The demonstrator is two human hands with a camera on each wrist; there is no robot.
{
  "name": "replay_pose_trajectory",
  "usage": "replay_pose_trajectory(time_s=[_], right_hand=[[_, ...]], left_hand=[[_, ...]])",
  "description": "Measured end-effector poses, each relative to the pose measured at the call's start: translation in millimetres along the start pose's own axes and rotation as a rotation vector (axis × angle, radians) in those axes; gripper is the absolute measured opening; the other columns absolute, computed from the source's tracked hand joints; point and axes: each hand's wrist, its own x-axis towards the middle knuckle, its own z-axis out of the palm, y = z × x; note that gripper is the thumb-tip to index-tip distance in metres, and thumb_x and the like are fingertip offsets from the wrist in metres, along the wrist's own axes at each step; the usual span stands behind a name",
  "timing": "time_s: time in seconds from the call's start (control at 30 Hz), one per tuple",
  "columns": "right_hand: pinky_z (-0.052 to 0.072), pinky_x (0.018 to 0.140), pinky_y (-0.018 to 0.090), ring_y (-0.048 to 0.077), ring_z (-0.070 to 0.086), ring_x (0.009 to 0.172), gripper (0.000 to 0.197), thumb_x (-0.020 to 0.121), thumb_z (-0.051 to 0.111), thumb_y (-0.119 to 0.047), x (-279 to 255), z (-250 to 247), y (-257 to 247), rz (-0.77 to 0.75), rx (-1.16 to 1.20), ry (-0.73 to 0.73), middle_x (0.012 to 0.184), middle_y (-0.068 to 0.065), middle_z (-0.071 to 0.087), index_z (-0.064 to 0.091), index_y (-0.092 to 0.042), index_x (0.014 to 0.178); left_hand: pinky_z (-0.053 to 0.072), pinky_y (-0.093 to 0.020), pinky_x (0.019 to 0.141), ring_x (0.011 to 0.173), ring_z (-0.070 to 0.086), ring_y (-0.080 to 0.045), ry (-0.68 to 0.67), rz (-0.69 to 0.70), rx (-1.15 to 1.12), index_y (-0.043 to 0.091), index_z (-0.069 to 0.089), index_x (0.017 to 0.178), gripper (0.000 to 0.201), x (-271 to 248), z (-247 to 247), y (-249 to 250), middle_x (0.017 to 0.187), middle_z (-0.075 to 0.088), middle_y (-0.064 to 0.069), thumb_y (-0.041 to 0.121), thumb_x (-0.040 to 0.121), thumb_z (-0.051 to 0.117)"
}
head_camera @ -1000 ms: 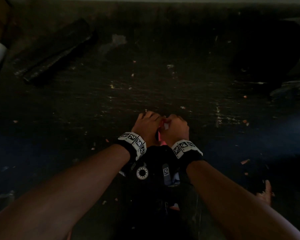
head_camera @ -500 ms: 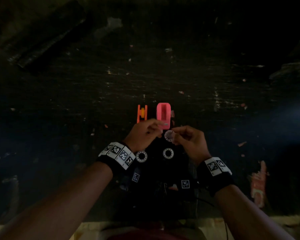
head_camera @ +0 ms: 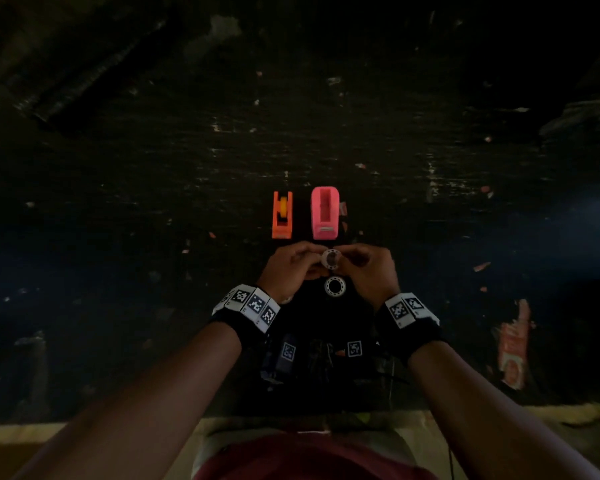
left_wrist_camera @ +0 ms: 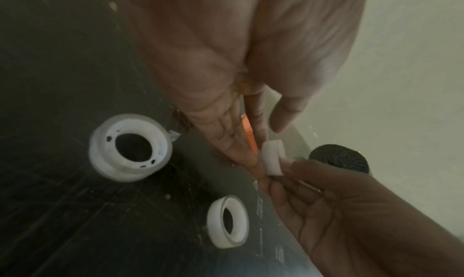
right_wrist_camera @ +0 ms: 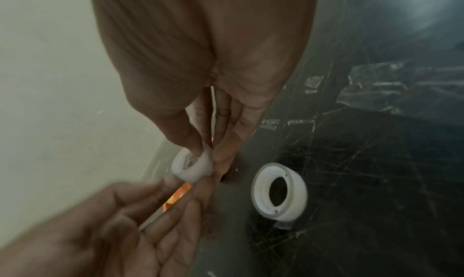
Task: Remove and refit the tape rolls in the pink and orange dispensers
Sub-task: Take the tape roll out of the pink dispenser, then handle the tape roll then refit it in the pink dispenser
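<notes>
The orange dispenser [head_camera: 282, 216], a yellow wheel in its slot, and the pink dispenser [head_camera: 324, 216], its slot empty, stand side by side on the dark table. Just in front of them, both hands meet on a small white ring [head_camera: 330, 259] [left_wrist_camera: 273, 157] [right_wrist_camera: 193, 166]. My right hand [head_camera: 349, 259] pinches it between thumb and fingers. Fingertips of my left hand [head_camera: 310, 258] hold its other side. Two clear tape rolls with white cores lie flat on the table: a larger roll [left_wrist_camera: 130, 150] and a smaller roll [left_wrist_camera: 227, 221] [head_camera: 334, 286] [right_wrist_camera: 278, 194].
The table [head_camera: 430, 237] is black, scratched and dotted with tape scraps. A long dark object [head_camera: 84, 74] lies far left, and a dark bulky shape [head_camera: 586, 116] far right. A red-and-white label [head_camera: 511, 348] is stuck near the right. The table's near edge [head_camera: 84, 427] runs below my forearms.
Both hands came off the pink dispenser and drew back toward me. The right hand lifted out the white ring, and the left hand moved over to hold it too.
</notes>
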Motion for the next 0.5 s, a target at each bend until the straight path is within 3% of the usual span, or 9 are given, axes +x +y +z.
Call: replay_pose_trajectory(time_s=[0.07, 0.13, 0.27, 0.37, 0.43, 0.5], right_hand=[[0.063, 0.089, 0.039, 0.015, 0.078, 0.09, 0.012, 0.087, 0.079, -0.017, 3, 0, 0, 0.022, 0.026, -0.02, 0.095, 0.001, 0.082, 0.082, -0.02, 0.099], [0.062, 0.09, 0.042, 0.017, 0.078, 0.091, 0.011, 0.087, 0.079, -0.018, 5, 0, 3, 0.043, 0.046, -0.035, 0.095, 0.001, 0.082, 0.082, -0.023, 0.096], [0.062, 0.091, 0.047, 0.021, 0.079, 0.091, 0.018, 0.086, 0.079, -0.014, 7, 2, 8, 0.072, 0.08, -0.01, 0.095, 0.003, 0.082, 0.083, -0.031, 0.091], [0.061, 0.093, 0.044, 0.016, 0.078, 0.093, 0.023, 0.087, 0.078, -0.013, 7, 0, 9, 0.069, 0.051, -0.008, 0.096, -0.001, 0.082, 0.082, -0.036, 0.089], [0.06, 0.096, 0.04, 0.014, 0.076, 0.097, 0.018, 0.088, 0.077, -0.014, 7, -4, 7, 0.075, 0.016, 0.028, 0.101, -0.002, 0.081, 0.082, -0.03, 0.095], [0.059, 0.095, 0.034, 0.012, 0.074, 0.096, 0.016, 0.089, 0.075, -0.014, 7, -10, 5, 0.057, -0.152, 0.118, 0.106, -0.001, 0.08, 0.081, -0.022, 0.102]], left_hand=[[0.06, -0.018, 0.076, 0.092, 0.074, -0.014, -0.039, 0.01, -0.014, 0.003, 0.069, 0.125, 0.029, 2, -2, -1, 0.113, 0.073, -0.011, -0.001, 0.101, 0.053], [0.061, -0.021, 0.081, 0.094, 0.074, -0.012, -0.07, 0.036, 0.015, 0.007, 0.069, 0.127, 0.03, 2, -4, -2, 0.113, 0.074, -0.008, 0.001, 0.098, 0.062], [0.061, -0.023, 0.083, 0.091, 0.076, -0.007, -0.063, 0.058, 0.045, 0.008, 0.073, 0.113, 0.022, 5, -8, -8, 0.105, 0.077, -0.002, 0.004, 0.091, 0.074], [0.062, -0.031, 0.09, 0.098, 0.077, -0.019, -0.047, 0.074, 0.093, 0.008, 0.073, 0.109, 0.02, 8, -12, -12, 0.106, 0.079, -0.008, 0.003, 0.09, 0.076], [0.062, -0.032, 0.091, 0.099, 0.078, -0.026, -0.042, 0.07, 0.087, 0.002, 0.072, 0.11, 0.021, 8, -13, -13, 0.108, 0.079, -0.016, 0.0, 0.09, 0.075], [0.062, -0.03, 0.09, 0.098, 0.079, -0.026, -0.021, 0.075, 0.08, 0.003, 0.071, 0.106, 0.018, 9, -13, -13, 0.106, 0.08, -0.015, -0.002, 0.089, 0.075]])
